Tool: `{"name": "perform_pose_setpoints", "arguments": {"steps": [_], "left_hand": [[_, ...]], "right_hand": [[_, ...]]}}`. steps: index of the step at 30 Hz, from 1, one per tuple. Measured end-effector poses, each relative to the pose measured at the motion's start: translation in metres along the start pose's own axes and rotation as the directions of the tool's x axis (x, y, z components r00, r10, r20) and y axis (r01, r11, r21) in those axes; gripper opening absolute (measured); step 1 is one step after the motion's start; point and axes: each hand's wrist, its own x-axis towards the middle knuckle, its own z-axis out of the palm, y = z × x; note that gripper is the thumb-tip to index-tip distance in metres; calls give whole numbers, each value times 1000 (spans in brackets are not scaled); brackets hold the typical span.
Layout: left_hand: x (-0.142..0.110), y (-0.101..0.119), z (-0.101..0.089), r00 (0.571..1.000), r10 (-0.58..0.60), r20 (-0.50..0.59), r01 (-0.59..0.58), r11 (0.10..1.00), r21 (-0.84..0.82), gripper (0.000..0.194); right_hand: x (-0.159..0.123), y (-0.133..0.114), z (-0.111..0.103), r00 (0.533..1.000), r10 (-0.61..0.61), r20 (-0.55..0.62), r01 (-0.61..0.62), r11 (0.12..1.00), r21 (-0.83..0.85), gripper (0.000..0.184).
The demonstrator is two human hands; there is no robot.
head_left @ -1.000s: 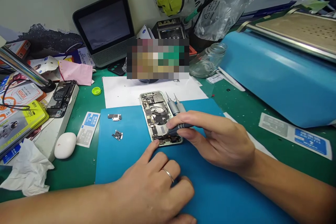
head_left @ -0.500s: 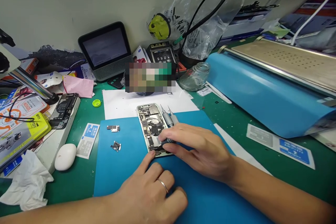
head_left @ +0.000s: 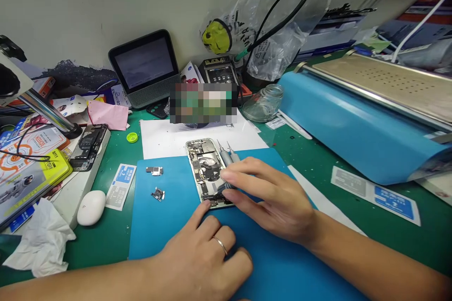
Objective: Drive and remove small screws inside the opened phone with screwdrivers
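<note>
An opened smartphone (head_left: 207, 169), its circuit boards bare, lies on a blue mat (head_left: 165, 225). My left hand (head_left: 208, 256) rests at its near end, the index fingertip touching the lower left corner and the other fingers curled. Over the phone's lower right side is my right hand (head_left: 271, 197), its thumb and fingertips closed around a dark grey ribbed piece (head_left: 224, 186) that is mostly hidden. Two precision screwdrivers (head_left: 228, 154) lie beside the phone, tips pointing away, handles partly covered by the right hand. Two small phone parts, a metal-and-black piece (head_left: 154, 170) and a dark piece (head_left: 157, 194), lie left of it.
A white earbud case (head_left: 91, 208), a crumpled tissue (head_left: 40, 240) and a box with phone parts (head_left: 88, 148) stand to the left. At the back are a smart display (head_left: 144, 63), a blurred patch and a glass jar (head_left: 263, 103). A metal-topped machine (head_left: 388, 80) is at right.
The view has shifted slightly. My right fingertips have moved a little to the right over the phone. My left index finger keeps touching the phone's lower corner.
</note>
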Motion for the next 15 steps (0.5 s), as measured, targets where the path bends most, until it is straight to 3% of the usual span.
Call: {"name": "perform_pose_setpoints", "arguments": {"steps": [7, 15], "left_hand": [[0, 1, -4, 1000, -18, -15, 17, 1000, -18, 46], [5, 2, -19, 995, -24, 97, 32, 996, -86, 39]], "right_hand": [[1, 0, -1, 1000, -7, 14, 7, 1000, 13, 62], [0, 2, -4, 999, 15, 38, -16, 1000, 26, 56]]}}
